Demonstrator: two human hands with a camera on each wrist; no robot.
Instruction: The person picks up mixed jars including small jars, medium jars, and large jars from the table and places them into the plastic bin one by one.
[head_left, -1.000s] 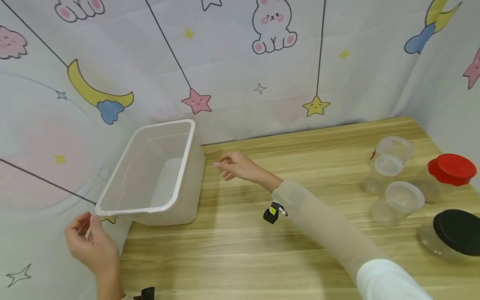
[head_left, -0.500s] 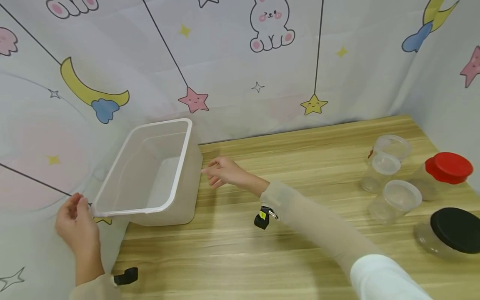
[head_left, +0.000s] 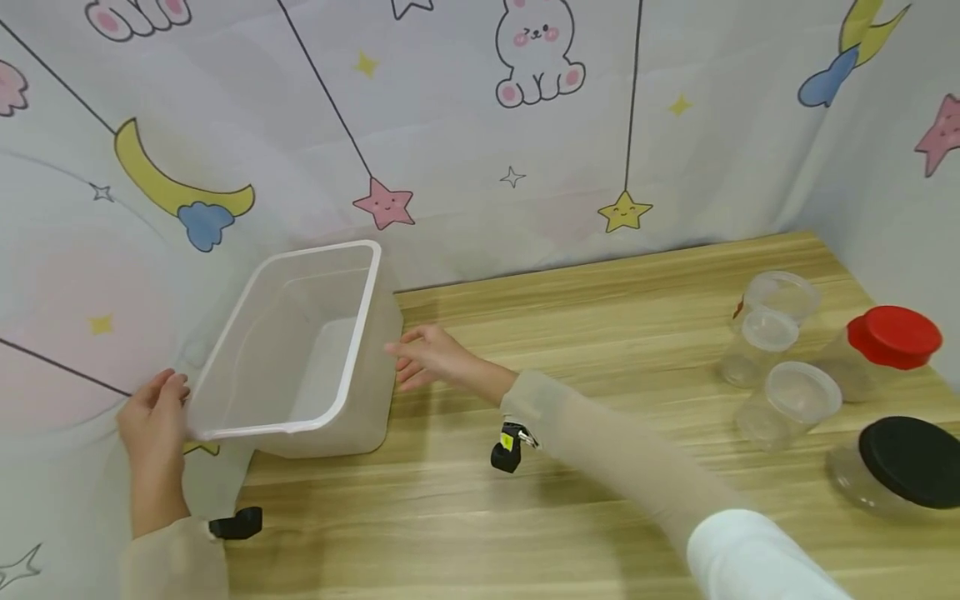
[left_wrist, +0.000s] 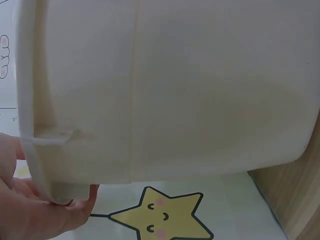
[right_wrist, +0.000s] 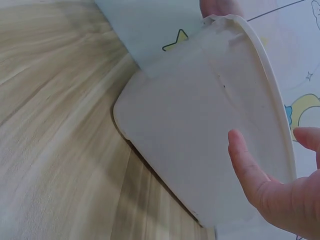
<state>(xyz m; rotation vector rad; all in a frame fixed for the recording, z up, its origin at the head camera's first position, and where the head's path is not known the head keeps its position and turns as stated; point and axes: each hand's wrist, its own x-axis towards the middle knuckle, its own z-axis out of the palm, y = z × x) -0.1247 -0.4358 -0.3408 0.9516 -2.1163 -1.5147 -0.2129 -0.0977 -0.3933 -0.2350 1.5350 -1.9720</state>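
A translucent white plastic bin [head_left: 360,417] stands on the wooden table at the left, its open top facing up. My left hand [head_left: 153,442] grips the bin's near left rim corner. In the left wrist view, the fingers of that hand [left_wrist: 42,215] curl under the rim, beside the bin's wall [left_wrist: 180,100]. On the other side, my right hand [head_left: 435,358] is close to the bin's right wall with its fingers loosely extended. The right wrist view has this hand [right_wrist: 280,195] with thumb and finger spread at the rim; contact there is unclear.
Several clear containers stand at the table's right: a jar with a red lid [head_left: 896,336], a jar with a black lid [head_left: 911,461] and pale-topped cups [head_left: 802,392]. A printed cloth [head_left: 465,142] hangs behind the wooden tabletop [head_left: 480,517] and along both sides.
My left hand has moved up and left, round the bin's near corner. The right hand has moved left and slightly down, towards the bin's right wall.
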